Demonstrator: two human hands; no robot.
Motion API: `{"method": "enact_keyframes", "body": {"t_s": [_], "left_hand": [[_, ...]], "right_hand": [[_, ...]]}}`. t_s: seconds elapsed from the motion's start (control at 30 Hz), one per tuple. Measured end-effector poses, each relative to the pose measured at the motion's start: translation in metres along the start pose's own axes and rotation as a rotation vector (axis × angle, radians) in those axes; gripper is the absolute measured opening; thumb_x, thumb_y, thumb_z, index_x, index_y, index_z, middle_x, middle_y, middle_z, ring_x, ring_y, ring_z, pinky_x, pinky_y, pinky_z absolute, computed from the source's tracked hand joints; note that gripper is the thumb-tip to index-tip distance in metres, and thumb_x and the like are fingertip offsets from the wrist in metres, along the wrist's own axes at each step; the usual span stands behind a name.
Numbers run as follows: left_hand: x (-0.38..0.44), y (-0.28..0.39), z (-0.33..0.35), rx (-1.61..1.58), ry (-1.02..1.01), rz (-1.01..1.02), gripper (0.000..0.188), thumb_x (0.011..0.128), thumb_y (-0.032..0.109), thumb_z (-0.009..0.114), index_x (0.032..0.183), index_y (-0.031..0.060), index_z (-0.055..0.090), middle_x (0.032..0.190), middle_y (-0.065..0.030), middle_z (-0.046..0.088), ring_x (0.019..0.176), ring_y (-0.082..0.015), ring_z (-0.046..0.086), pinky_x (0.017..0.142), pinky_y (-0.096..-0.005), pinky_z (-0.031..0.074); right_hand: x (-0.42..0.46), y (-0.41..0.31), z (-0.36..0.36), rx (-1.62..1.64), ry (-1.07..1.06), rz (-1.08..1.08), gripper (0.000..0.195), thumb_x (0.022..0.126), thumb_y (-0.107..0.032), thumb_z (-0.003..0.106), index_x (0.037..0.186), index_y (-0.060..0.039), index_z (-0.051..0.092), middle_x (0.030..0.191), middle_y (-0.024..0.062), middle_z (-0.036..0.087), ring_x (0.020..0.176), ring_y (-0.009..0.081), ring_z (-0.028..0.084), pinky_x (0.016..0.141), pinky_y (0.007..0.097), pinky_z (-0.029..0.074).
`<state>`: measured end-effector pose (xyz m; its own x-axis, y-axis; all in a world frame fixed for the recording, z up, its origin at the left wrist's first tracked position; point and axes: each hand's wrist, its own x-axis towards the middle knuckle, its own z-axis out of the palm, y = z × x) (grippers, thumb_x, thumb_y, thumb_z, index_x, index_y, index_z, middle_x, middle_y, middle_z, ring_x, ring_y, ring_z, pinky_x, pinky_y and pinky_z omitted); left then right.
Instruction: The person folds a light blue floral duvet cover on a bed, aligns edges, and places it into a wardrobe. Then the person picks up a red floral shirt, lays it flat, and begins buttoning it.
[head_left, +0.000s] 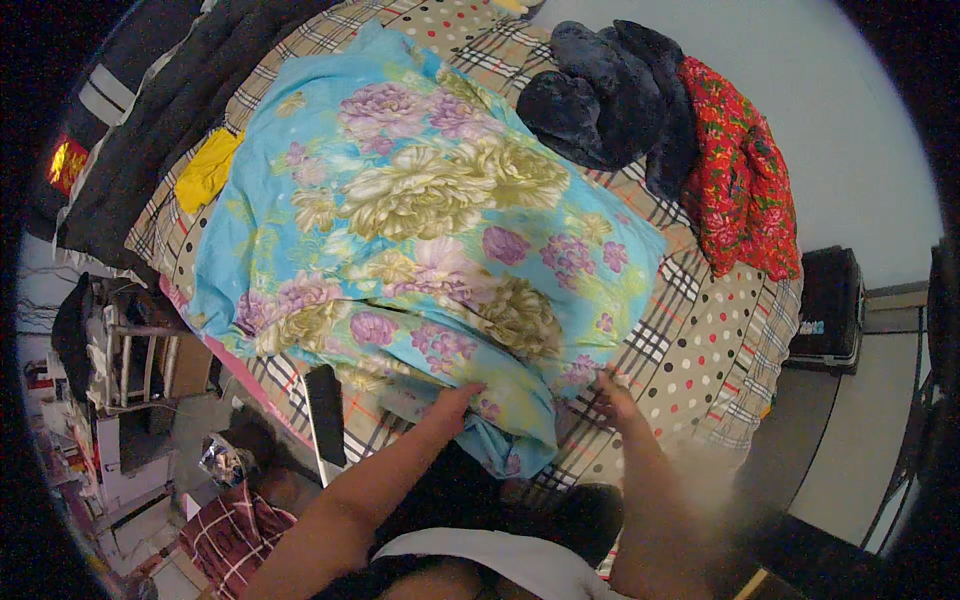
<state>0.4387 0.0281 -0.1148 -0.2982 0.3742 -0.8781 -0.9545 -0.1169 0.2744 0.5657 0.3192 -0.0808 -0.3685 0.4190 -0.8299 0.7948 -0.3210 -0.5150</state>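
A large light-blue cloth with purple and olive-gold flowers (442, 195) lies rumpled over a bed, its near part folded over in a loose roll. My left hand (459, 403) grips the near fold of this cloth, fingertips pressed into the fabric. At the cloth's near right corner is my right hand (616, 401), its fingers bent by the edge; whether they pinch the fabric is not plain. Under the cloth spreads a beige bedsheet with plaid bands and polka dots (697, 360).
A dark fluffy blanket (600, 97) and a red floral cloth (742, 172) lie at the upper right. A yellow cloth (208, 171) is at left, beside a dark padded cover (172, 112). A black case (829, 307) stands right of the bed. Maroon checked fabric (232, 532) lies lower left.
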Motion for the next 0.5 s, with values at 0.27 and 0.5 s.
{"method": "enact_keyframes", "body": {"t_s": [0.27, 0.5], "left_hand": [[-0.090, 0.002, -0.050, 1.741, -0.192, 0.614, 0.020, 0.070, 0.009, 0.060, 0.090, 0.0035, 0.060, 0.088, -0.0154, 0.060, 0.081, -0.0326, 0.058, 0.070, -0.0413, 0.047], [-0.105, -0.053, -0.165, 0.850, 0.071, 0.327, 0.043, 0.069, 0.011, 0.067, 0.110, 0.0063, 0.052, 0.105, -0.0083, 0.055, 0.096, -0.0224, 0.054, 0.079, -0.0394, 0.045]], "right_hand": [[0.017, 0.072, 0.064, 0.181, -0.376, 0.240, 0.061, 0.072, -0.047, 0.066, 0.114, -0.0071, 0.046, 0.096, 0.0113, 0.055, 0.081, 0.0245, 0.055, 0.064, 0.0394, 0.047], [0.028, 0.027, 0.030, 0.564, -0.220, -0.034, 0.057, 0.082, -0.042, 0.056, 0.123, -0.0054, 0.040, 0.117, 0.0116, 0.050, 0.102, 0.0270, 0.049, 0.085, 0.0408, 0.042]]}}
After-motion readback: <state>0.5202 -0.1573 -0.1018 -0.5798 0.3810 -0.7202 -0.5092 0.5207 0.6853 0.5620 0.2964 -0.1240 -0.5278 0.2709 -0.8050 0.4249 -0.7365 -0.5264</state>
